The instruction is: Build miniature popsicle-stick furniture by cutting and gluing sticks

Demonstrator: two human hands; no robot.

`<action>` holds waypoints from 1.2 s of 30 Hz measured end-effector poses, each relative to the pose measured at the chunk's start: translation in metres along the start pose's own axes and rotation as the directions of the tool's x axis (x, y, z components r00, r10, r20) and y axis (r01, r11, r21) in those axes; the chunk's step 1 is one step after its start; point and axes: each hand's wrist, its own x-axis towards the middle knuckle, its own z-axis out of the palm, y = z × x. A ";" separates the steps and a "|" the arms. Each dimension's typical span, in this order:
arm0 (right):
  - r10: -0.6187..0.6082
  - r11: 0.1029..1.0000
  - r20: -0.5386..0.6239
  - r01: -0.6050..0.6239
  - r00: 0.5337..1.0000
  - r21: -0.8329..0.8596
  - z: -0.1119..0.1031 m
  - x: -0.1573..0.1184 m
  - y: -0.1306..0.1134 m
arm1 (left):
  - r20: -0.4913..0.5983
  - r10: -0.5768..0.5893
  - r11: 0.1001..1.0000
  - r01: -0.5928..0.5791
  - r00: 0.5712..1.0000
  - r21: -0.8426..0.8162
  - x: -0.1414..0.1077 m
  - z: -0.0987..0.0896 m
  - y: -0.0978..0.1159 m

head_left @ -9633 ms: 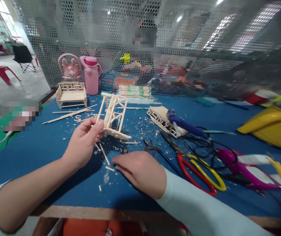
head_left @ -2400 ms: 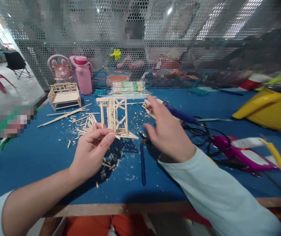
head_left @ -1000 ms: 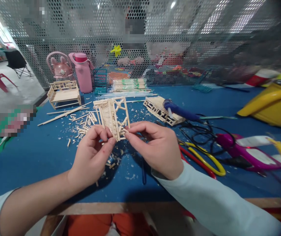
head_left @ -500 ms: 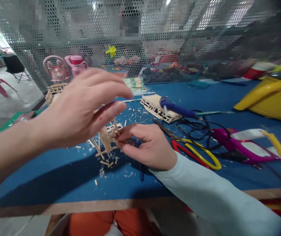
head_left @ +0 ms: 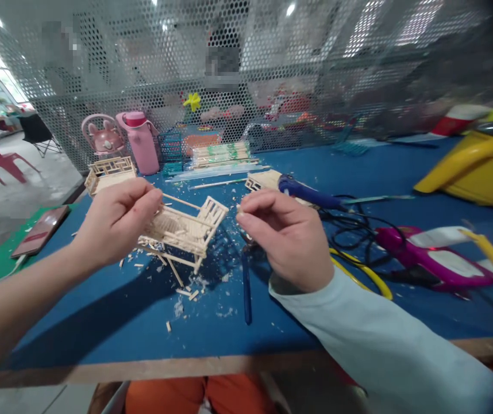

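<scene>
Pale wooden sticks form a small openwork model (head_left: 181, 230), which looks like miniature furniture. My left hand (head_left: 119, 221) is closed on its left end and holds it tilted above the mat. Its far left part is hidden behind the fingers. To the right of the model, my right hand (head_left: 292, 236) pinches a tiny pale stick piece (head_left: 239, 210) between thumb and fingertips, apart from the model. Below that hand lies a tool with a blue handle (head_left: 247, 287); its top end is partly covered.
On the blue mat (head_left: 112, 328) are wood scraps, a blue glue gun (head_left: 311, 190), yellow-handled scissors (head_left: 365, 273) and a purple device (head_left: 436, 261) with cables. Behind stand a pink bottle (head_left: 143, 144), another stick model (head_left: 111, 172) and bundled sticks (head_left: 220, 154). A phone (head_left: 40, 230) lies left.
My left hand has come down from above the model and closed on it. The model is now tilted. My right hand has drawn off to the right, still pinching.
</scene>
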 end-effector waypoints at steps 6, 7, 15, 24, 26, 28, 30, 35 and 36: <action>0.105 0.989 0.071 -0.111 0.992 0.095 0.004 -0.003 0.006 | -0.318 0.033 0.963 -0.115 0.947 -0.244 -0.027 0.060 -0.019; 0.108 0.991 0.072 -0.113 0.992 0.071 0.004 -0.003 0.008 | -0.304 0.026 0.961 -0.107 0.952 -0.253 -0.030 0.069 -0.023; -0.033 0.967 0.012 0.035 0.999 -0.254 -0.017 0.003 0.009 | 0.035 0.105 0.974 -0.095 0.994 -0.205 -0.037 0.082 -0.036; -0.078 0.585 0.513 0.455 0.855 -0.671 -0.009 -0.051 -0.030 | 0.140 0.110 0.965 -0.072 0.984 -0.253 -0.063 0.051 0.012; -0.073 0.564 0.541 0.482 0.838 -0.670 -0.004 -0.056 -0.028 | 0.348 0.064 0.967 0.028 0.935 -0.255 -0.072 0.049 0.021; -0.097 0.554 0.557 0.510 0.825 -0.658 0.000 -0.056 -0.024 | 0.448 0.084 0.961 0.046 0.890 -0.271 -0.078 0.053 0.024; -0.124 0.559 0.565 0.528 0.816 -0.640 0.003 -0.055 -0.022 | 0.476 0.090 0.951 0.067 0.875 -0.303 -0.080 0.057 0.023; -0.160 0.599 0.586 0.550 0.794 -0.582 0.005 -0.054 -0.021 | 0.491 0.047 0.930 0.140 0.870 -0.339 -0.076 0.058 0.018; -0.154 0.617 0.588 0.542 0.794 -0.571 0.005 -0.054 -0.021 | 0.484 0.040 0.930 0.145 0.874 -0.339 -0.075 0.058 0.018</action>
